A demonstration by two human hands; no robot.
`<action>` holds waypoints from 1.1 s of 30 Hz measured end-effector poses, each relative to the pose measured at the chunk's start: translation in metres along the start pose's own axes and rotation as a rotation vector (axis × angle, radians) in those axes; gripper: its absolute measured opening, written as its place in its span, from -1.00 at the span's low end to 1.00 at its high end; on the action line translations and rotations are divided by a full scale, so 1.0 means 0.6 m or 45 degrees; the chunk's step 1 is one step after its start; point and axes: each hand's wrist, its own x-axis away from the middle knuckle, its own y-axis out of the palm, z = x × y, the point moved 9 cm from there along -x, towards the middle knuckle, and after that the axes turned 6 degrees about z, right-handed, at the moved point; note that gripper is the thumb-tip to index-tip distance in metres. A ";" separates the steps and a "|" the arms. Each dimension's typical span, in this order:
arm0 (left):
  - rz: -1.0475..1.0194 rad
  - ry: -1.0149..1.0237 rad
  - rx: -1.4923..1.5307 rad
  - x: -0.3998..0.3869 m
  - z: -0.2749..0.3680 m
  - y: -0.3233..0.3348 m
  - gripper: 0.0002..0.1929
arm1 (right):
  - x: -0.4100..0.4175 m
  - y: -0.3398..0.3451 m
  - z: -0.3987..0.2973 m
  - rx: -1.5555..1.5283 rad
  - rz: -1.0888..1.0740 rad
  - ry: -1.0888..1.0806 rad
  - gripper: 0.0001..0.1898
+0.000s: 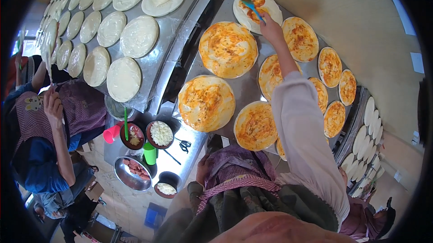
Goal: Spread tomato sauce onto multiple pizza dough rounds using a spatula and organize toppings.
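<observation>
My right hand (271, 28) grips a blue-green silicone brush (248, 2), its head on a pale dough round (239, 10) at the metal table's far edge. Orange-red sauce covers part of that round. More sauced rounds lie nearer me, among them a large one (228, 49) and another (206, 103) at the left. My right forearm passes over some of them. My left hand (202, 171) hangs low beside my checked apron (236, 167); its fingers are hard to make out, and no held thing shows.
Left stands a metal table (152, 70) with many plain dough rounds. A lower table holds a bowl of white shreds (161, 134), a steel bowl of sliced sausage (128, 178), a green cup (150, 153) and scissors (184, 146). Co-workers stand left and right.
</observation>
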 end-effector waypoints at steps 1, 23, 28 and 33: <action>0.001 -0.003 0.002 0.002 -0.004 -0.006 -0.63 | 0.014 -0.004 0.006 0.001 -0.004 0.000 -0.73; 0.038 -0.084 0.013 0.004 -0.020 -0.014 -0.64 | 0.017 -0.065 -0.008 0.348 0.081 -0.209 -0.67; 0.074 -0.027 -0.001 0.000 -0.030 -0.019 -0.64 | 0.027 -0.087 -0.029 0.308 0.381 -0.331 -0.62; 0.056 -0.086 0.049 0.005 -0.050 -0.015 -0.63 | 0.017 -0.096 -0.012 0.565 0.537 -0.470 -0.57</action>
